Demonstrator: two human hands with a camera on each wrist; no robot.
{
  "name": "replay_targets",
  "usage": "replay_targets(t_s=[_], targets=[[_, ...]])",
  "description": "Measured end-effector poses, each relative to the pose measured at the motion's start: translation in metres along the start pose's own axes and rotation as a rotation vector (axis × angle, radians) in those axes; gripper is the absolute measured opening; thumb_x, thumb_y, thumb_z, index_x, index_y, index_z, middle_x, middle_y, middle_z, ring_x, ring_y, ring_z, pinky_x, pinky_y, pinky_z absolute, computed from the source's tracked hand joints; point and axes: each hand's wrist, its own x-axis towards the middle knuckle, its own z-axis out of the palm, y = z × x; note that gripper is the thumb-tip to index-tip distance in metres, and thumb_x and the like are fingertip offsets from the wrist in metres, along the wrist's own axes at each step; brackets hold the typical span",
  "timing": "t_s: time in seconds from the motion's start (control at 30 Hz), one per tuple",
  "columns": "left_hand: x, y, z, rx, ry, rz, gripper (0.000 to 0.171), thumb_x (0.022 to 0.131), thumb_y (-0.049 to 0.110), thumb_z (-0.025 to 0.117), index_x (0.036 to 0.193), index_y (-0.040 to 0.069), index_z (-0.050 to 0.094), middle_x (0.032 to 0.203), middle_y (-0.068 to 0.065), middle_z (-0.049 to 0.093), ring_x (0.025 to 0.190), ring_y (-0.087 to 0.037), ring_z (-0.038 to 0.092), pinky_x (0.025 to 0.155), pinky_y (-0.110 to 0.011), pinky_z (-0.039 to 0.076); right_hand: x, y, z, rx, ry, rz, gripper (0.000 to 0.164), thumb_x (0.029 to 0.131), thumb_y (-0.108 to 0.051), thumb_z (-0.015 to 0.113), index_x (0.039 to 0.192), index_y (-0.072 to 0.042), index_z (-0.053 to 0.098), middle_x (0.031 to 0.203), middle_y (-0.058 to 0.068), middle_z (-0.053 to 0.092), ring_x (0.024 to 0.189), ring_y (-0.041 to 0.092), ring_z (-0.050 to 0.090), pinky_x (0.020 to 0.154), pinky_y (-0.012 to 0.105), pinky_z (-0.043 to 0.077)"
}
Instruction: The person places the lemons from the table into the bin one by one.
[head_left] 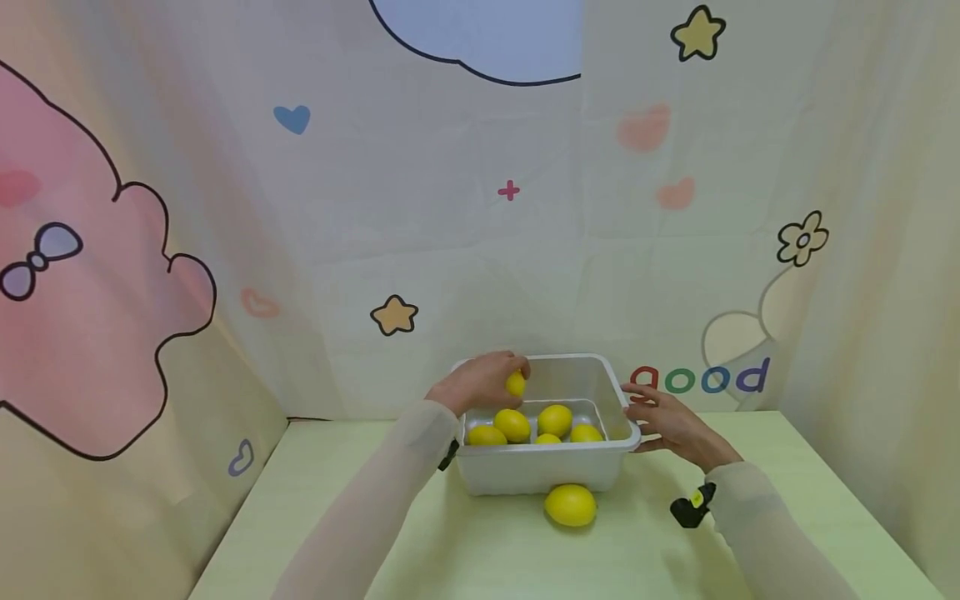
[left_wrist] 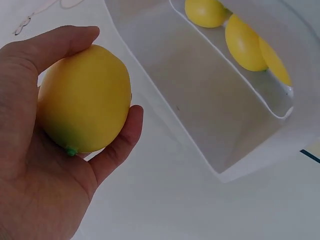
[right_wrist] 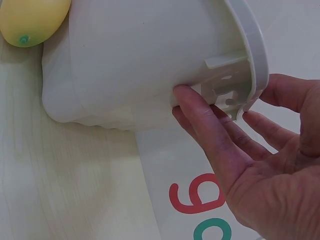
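Note:
My left hand [head_left: 487, 379] grips a yellow lemon [left_wrist: 85, 100] with a green stem tip, thumb on one side and fingers on the other. In the head view it is over the left part of a white plastic bin [head_left: 540, 471]. Several lemons [head_left: 555, 421] lie on the bin's floor. At the bin's right end, my right hand [head_left: 678, 427] has its fingers spread and mostly straight. Its fingertips [right_wrist: 185, 95] touch the outer wall below the rim, by a molded handle recess [right_wrist: 227, 92].
One lemon [head_left: 571, 506] lies on the pale table [head_left: 480, 558], close to the bin's front wall. Behind the bin hangs a printed cloth [head_left: 450, 250] with stars, hearts and the word "good". A black wrist device [head_left: 692, 506] is on the right forearm.

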Motion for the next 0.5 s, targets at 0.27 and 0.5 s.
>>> replay_targets(t_s=[0.27,0.5], targets=[[0.013,-0.004,0.003,-0.025,-0.058,-0.061,0.04,0.08,0.032,0.069,0.118,0.028,0.055,0.114,0.008,0.057,0.099,-0.013,0.05,0.09,-0.034,0.048,0.003,0.001,-0.003,0.0,-0.01,-0.003,0.064,0.095,-0.028,0.051,0.149,-0.018,0.019,0.147,0.024,0.03,0.118,0.045,0.051,0.08,0.041,0.057],[0.019,-0.008,0.006,-0.117,-0.084,-0.11,0.039,0.078,0.029,0.072,0.114,0.028,0.056,0.114,0.008,0.057,0.101,-0.014,0.049,0.091,-0.035,0.048,0.003,0.001,-0.003,0.01,-0.013,0.004,0.063,0.095,-0.027,0.051,0.149,-0.018,0.02,0.147,0.023,0.029,0.119,0.046,0.05,0.08,0.041,0.057]])
